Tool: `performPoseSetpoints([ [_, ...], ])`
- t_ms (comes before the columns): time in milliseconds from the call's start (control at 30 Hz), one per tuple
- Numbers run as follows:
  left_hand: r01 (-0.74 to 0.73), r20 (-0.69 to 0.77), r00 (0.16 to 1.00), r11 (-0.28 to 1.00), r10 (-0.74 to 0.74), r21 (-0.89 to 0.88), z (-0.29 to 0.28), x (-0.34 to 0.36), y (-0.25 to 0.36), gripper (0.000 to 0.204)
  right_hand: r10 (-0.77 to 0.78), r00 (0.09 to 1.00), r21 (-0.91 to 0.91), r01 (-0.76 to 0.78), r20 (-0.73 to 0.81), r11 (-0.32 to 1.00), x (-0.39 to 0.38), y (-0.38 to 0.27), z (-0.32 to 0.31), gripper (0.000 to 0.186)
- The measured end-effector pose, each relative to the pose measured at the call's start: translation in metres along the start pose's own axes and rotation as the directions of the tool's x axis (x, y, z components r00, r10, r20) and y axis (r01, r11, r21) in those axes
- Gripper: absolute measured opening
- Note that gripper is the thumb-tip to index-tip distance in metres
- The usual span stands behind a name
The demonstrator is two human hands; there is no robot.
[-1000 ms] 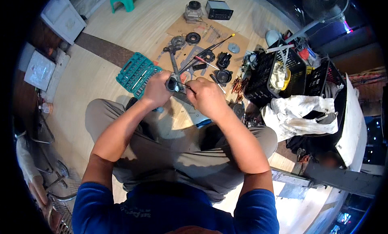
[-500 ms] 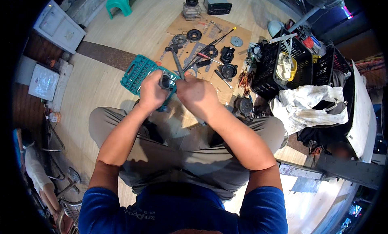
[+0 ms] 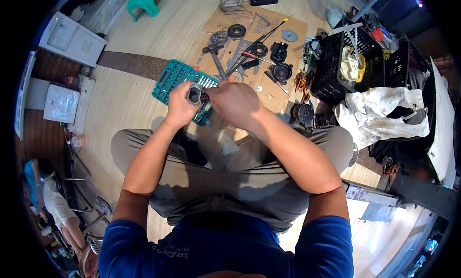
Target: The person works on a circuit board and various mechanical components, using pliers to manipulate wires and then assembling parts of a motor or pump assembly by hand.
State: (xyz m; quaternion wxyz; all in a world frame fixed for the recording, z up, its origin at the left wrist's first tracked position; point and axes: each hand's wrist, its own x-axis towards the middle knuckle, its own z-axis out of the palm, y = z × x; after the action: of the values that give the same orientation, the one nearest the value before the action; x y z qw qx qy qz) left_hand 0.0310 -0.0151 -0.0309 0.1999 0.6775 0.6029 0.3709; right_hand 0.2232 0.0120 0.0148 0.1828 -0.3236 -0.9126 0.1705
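Note:
My left hand (image 3: 181, 107) is closed around a grey metal part with a dark hollow end (image 3: 194, 94), held up over the teal socket set case (image 3: 165, 81). Beside it, my right hand (image 3: 236, 105) has its fingers curled in toward that part. Its fingertips are largely hidden, so whatever they grip cannot be made out. Past my right hand, a hammer (image 3: 217, 61) lies on the cardboard sheet (image 3: 283, 31), its handle end covered by the hand. Small metal sockets sit in rows in the open case.
Round black parts (image 3: 281, 72), a screwdriver (image 3: 276, 81) and other pieces lie on the cardboard. Black crates (image 3: 329, 71) and a stained white cloth (image 3: 379, 110) stand to the right. A green stool (image 3: 143, 4) is at the far left. Another person (image 3: 57, 201) is at the lower left.
The surroundings have shifted slightly up and right in the picture. My right hand has turned a little, its fingers still near the part in my left hand. My left hand keeps its hold.

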Motion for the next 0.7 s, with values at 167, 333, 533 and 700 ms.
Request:
performPoseSetpoints([
  [167, -0.009, -0.087, 0.996, 0.990, 0.021, 0.139, 0.004, -0.001, -0.002, 0.020, 0.086, 0.996, -0.032, -0.086, 0.009, 0.996, 0.000, -0.009, 0.003, 0.013],
  [333, -0.067, 0.081, 0.995, 0.990, 0.058, 0.121, -0.005, -0.005, -0.006, 0.025, 0.021, 0.995, 0.052, -0.026, 0.094, 0.998, 0.001, 0.008, 0.002, 0.012],
  [533, -0.055, 0.156, 0.987, 0.997, 0.045, 0.062, -0.009, -0.009, -0.007, 0.025, -0.035, 0.998, 0.087, 0.030, 0.050, 0.996, -0.005, 0.013, 0.004, 0.014],
  [700, -0.021, 0.130, 0.991, 1.000, 0.018, 0.022, -0.010, -0.008, -0.008, 0.022, -0.043, 0.999, 0.078, 0.042, 0.011, 0.996, -0.005, 0.006, 0.003, 0.013],
])
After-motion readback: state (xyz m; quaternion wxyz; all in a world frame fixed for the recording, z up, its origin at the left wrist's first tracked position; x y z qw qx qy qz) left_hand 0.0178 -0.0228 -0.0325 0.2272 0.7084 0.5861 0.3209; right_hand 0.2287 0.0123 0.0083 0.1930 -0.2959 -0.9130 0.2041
